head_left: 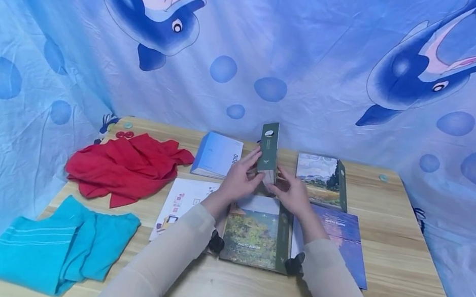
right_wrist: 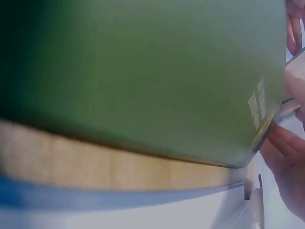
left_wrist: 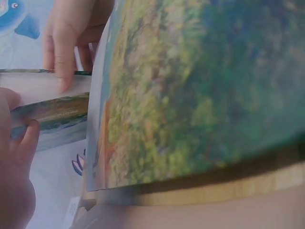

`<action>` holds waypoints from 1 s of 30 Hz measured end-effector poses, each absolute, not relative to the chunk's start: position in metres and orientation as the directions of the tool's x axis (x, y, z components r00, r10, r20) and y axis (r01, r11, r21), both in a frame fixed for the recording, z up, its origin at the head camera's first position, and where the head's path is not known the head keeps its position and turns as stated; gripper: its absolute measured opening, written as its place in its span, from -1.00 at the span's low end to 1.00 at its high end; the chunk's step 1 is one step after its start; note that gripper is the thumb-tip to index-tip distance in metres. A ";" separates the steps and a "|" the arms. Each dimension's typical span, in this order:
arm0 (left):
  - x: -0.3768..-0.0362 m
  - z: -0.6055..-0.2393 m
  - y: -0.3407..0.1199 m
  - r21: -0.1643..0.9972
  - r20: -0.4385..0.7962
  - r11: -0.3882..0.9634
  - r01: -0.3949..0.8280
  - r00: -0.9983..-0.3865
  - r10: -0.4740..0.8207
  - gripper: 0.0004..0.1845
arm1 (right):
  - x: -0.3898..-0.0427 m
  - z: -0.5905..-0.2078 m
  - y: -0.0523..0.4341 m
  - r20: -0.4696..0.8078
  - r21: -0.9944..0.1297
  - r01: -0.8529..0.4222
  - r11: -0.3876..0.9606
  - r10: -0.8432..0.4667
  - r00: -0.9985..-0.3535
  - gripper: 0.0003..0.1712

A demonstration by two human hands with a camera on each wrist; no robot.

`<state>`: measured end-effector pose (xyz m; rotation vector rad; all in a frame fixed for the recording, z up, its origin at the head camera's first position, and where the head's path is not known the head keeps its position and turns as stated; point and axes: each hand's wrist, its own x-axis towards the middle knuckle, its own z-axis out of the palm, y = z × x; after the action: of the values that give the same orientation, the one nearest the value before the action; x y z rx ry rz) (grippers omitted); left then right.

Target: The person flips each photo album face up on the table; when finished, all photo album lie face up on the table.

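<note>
Wooden table (head_left: 405,296) before a dolphin-print curtain (head_left: 326,54): left hand (head_left: 240,177) and right hand (head_left: 291,191) together grip an upright green album (head_left: 268,150), just behind the flat landscape album (head_left: 252,238).

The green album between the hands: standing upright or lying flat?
Upright. The green album stands on end with its spine facing the camera, left hand and right hand gripping its lower part above the flat album.
</note>
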<state>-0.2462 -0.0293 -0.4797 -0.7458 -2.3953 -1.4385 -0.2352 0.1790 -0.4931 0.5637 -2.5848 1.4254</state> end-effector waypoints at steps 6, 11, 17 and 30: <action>-0.247 -0.480 -0.033 0.752 0.457 0.373 0.543 -0.838 0.299 -0.30 | -0.234 -0.493 0.181 0.229 -0.777 -0.349 0.524 -0.281 -0.932 -0.14; -0.246 -0.485 -0.036 0.813 0.420 0.314 0.491 -0.867 0.268 -0.32 | -0.233 -0.493 0.184 0.200 -0.740 -0.316 0.594 -0.254 -0.946 -0.24; -0.246 -0.487 -0.038 0.861 0.387 0.244 0.445 -0.887 0.253 -0.33 | -0.232 -0.492 0.185 0.193 -0.720 -0.311 0.620 -0.251 -0.949 -0.30; -0.248 -0.491 -0.044 0.787 0.382 0.415 0.457 -0.889 0.253 -0.34 | -0.230 -0.490 0.189 0.208 -0.668 -0.307 0.678 -0.225 -0.952 -0.36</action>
<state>-0.2478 -0.0438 -0.4913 -0.6275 -2.4645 -1.4681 -0.2295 0.1888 -0.4903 0.4414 -2.7770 1.1354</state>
